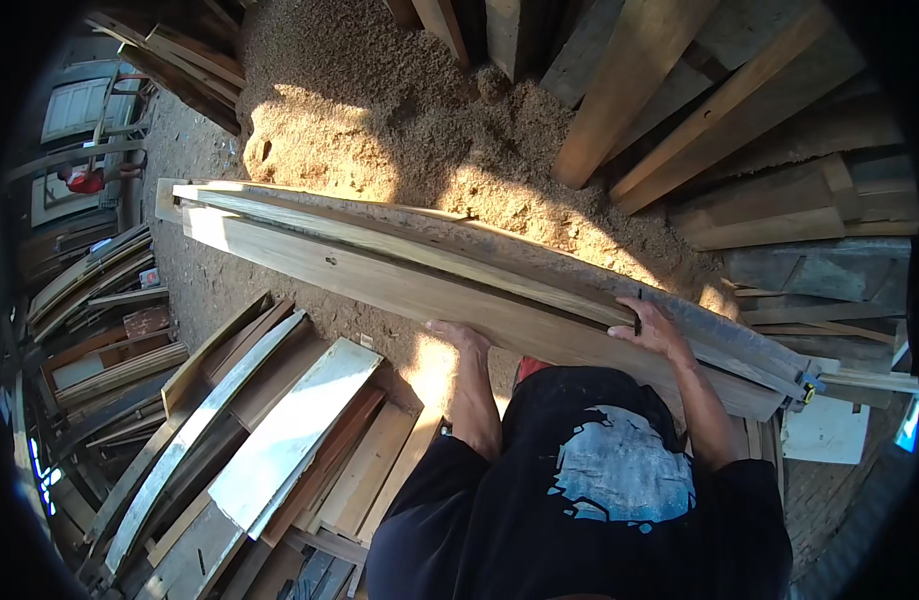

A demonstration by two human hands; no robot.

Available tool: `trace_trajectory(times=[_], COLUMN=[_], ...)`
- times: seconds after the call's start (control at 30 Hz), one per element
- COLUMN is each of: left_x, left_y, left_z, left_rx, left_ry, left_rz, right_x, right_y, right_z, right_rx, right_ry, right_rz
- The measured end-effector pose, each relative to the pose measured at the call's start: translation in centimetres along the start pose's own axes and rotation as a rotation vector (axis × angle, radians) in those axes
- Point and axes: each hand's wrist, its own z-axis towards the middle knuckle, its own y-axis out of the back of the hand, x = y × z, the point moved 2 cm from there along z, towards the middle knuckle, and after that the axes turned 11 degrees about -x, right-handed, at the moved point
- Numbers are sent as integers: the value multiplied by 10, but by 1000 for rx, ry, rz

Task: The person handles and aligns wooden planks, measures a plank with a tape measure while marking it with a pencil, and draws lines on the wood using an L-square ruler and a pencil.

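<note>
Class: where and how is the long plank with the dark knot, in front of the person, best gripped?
Probably grip the plank by its near long edge, from the person's side, left hand and right hand well apart. It is long and narrow, so a wide hold should steady it; another board lies close along its far side.

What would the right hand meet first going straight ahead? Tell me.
The right hand would probably meet the narrow timber beside the wide front plank; depth is unclear, and they may already touch.
</note>
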Motion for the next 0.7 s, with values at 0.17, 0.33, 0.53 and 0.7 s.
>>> trace_trajectory(times=[0.17, 0.33, 0.53, 0.7], left_x=[-6, -13, -12, -11], left_y=[-19, -22, -18, -21], left_z=[-19, -22, -21, -19], left_rx=[-99, -96, -68, -50], left_ry=[5, 5, 24, 28], left_rz=[38, 43, 27, 25], right_x=[2, 6, 0, -5], right_y=[3, 5, -2, -3], right_z=[-4, -3, -4, -1], right_rx=[6, -4, -6, 9], right_ry=[-40, -4, -7, -22], right_rz=[-18, -21, -17, 15])
